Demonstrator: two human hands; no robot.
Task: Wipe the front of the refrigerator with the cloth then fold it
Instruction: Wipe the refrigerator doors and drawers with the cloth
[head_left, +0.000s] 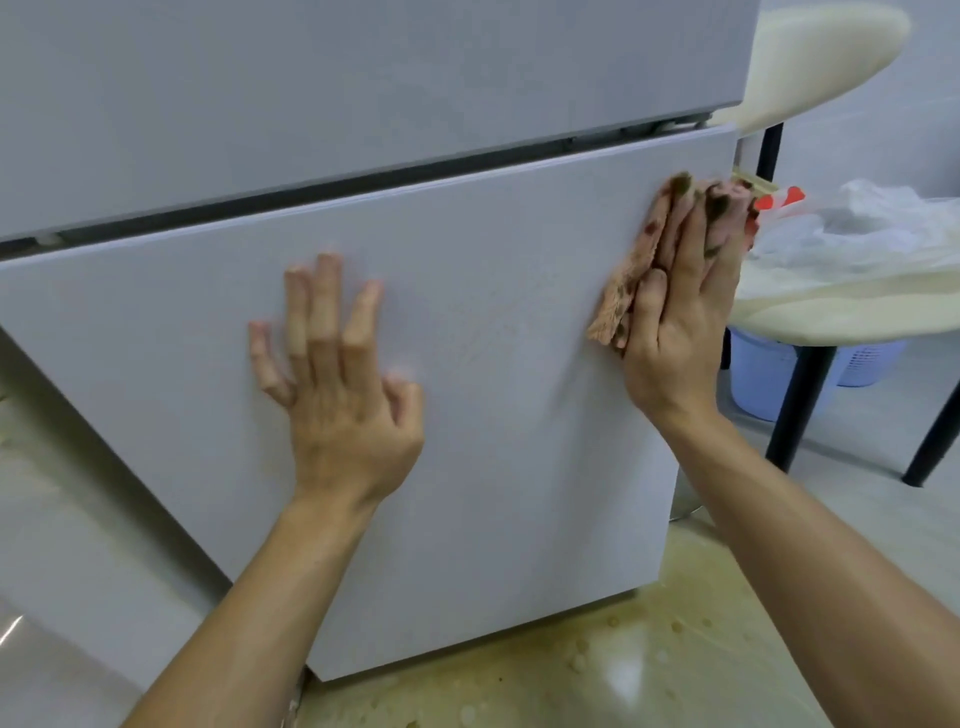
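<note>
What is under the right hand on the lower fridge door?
A pink cloth with dark blotches lies under the right hand, pressed flat against the white lower refrigerator door. Its left edge and top stick out; the part beneath the palm and fingers is covered.

Your right grip (680, 322) presses a pink spotted cloth (621, 296) flat against the refrigerator (467, 441), near the right edge of its lower door, with the fingers straight over the fabric. Your left grip (337, 405) rests on the same door, fingers spread, well apart from the cloth. Beside the refrigerator stands a cream chair (831, 312) with a white plastic bag (872, 228) on its seat.
</note>
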